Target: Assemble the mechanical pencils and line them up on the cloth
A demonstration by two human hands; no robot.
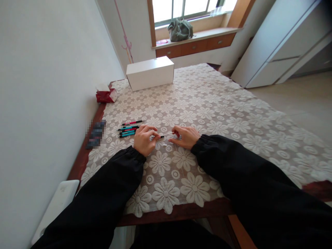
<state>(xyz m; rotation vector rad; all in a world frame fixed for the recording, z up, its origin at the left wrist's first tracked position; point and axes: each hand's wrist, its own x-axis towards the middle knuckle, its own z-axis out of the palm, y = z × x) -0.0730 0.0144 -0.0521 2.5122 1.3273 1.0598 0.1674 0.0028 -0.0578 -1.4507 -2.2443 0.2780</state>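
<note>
My left hand (pixel 145 140) is closed in a pinch just above the lace tablecloth, near the middle of the table. A small black piece (pixel 162 137) shows at its fingertips. My right hand (pixel 186 137) faces it, index finger bent, holding one end of a thin white stick (pixel 167 133) that looks like a pen refill. The stick spans the gap toward the left fingertips; its left end is partly hidden. Below the gap lies a tiny white piece (pixel 165 145). Several teal and black pens (pixel 127 132) lie beside my left hand, with a red and black pen (pixel 132 122) behind them.
A white box (pixel 150 76) stands at the far end of the lace tablecloth (pixel 192 188). On the left edge are a red tissue packet (pixel 105 96) and a blurred dark item (pixel 95 135). A white wall (pixel 46 76) borders that side. A bag (pixel 180 30) sits on the windowsill.
</note>
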